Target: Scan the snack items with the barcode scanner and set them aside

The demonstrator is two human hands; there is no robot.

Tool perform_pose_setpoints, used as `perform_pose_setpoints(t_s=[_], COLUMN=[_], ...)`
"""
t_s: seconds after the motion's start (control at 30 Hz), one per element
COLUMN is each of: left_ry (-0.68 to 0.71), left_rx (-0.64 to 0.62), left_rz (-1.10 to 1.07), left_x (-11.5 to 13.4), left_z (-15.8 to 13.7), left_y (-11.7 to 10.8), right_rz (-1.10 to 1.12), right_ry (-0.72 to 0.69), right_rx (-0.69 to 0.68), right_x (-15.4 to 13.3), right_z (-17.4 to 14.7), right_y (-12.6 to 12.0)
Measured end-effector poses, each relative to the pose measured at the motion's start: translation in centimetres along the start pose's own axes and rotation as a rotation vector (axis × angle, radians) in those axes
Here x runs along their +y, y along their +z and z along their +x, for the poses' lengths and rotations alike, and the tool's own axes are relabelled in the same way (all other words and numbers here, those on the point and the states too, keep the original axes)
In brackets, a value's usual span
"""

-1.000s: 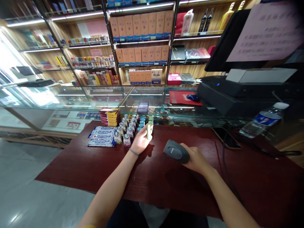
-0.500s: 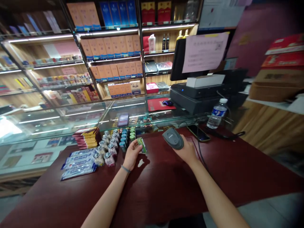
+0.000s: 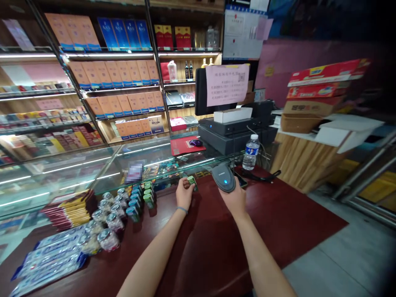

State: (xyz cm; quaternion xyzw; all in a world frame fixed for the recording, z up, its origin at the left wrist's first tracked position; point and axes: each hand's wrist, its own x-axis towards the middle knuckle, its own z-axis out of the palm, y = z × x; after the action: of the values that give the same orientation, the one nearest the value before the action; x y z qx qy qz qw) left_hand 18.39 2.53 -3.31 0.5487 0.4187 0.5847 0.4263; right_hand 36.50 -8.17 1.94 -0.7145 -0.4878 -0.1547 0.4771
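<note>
My left hand (image 3: 185, 194) is closed on a small green packet (image 3: 192, 181), held just above the dark red counter (image 3: 216, 251). Wrapped round the handle of a grey barcode scanner (image 3: 223, 176) is my right hand (image 3: 234, 200). The scanner's head points toward the packet's side, and a blue light shows on its top. To the left of my left hand stand short rows of green containers (image 3: 148, 201) and blue containers (image 3: 133, 213). Lidded jars (image 3: 108, 239) sit farther left.
Flat plastic packs (image 3: 52, 255) and stacked red-and-yellow packets (image 3: 69, 210) lie at the left. Behind the scanner are a phone (image 3: 241, 181), a water bottle (image 3: 251, 152) and a black strap (image 3: 262, 176). A glass display case (image 3: 102, 167) borders the counter's far side, below a monitor (image 3: 201, 93).
The view has swung right, so the shelves and goods sit farther left. My left hand with the packet has come nearer the scanner. A blue light now shows on the scanner.
</note>
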Motion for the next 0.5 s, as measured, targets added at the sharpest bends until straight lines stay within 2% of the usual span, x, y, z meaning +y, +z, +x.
perform_pose_setpoints(t_s=[0.1, 0.23, 0.5], left_ry=[0.0, 0.019, 0.076], left_rx=[0.01, 0.005, 0.051], left_rz=[0.049, 0.1, 0.242], left_x=[-1.1, -2.1, -3.8], left_z=[1.3, 2.7, 4.5], left_y=[2.7, 5.7, 9.3], right_rz=[0.031, 0.09, 0.116], right_ry=[0.093, 0.14, 0.188], right_rx=[0.037, 0.052, 0.059], right_x=[0.2, 0.4, 0.7], right_z=[0.2, 0.4, 0.6], right_y=[-0.3, -0.6, -0.5])
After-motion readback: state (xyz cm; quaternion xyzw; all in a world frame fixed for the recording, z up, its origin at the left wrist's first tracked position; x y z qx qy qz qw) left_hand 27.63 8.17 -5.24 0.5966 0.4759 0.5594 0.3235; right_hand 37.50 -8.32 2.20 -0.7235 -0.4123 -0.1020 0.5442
